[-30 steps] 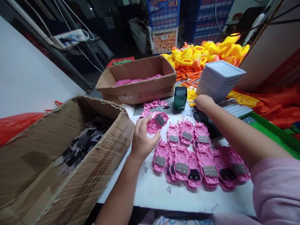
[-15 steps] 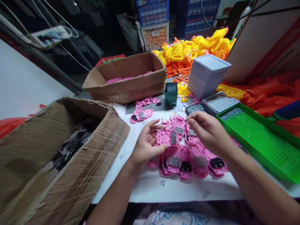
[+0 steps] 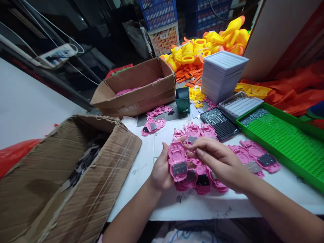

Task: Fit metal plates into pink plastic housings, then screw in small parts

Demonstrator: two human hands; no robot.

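Note:
Held upright in my left hand (image 3: 162, 168) is a pink plastic toy housing (image 3: 177, 155) with a grey plate across its lower end. My right hand (image 3: 217, 158) comes in from the right with thumb and forefinger pinched beside the housing's edge; whatever is between the fingertips is too small or hidden to name. Under and behind both hands, more pink housings (image 3: 202, 180) with black or grey plates lie in rows on the white table. Two others (image 3: 263, 158) rest right of my right hand, and another pair (image 3: 153, 126) lies farther back at the left.
A cardboard box (image 3: 126, 158) stands at the left, another (image 3: 141, 101) behind. A green cup (image 3: 182, 100), a black tray (image 3: 222, 125), a stack of white trays (image 3: 222, 77) and a green tray (image 3: 286, 145) line the back and right. Yellow toys (image 3: 215, 42) are piled beyond.
My left hand has turned the pink housing upright and brought it slightly lower. My right hand has moved left and down, from above the back row to beside the held housing.

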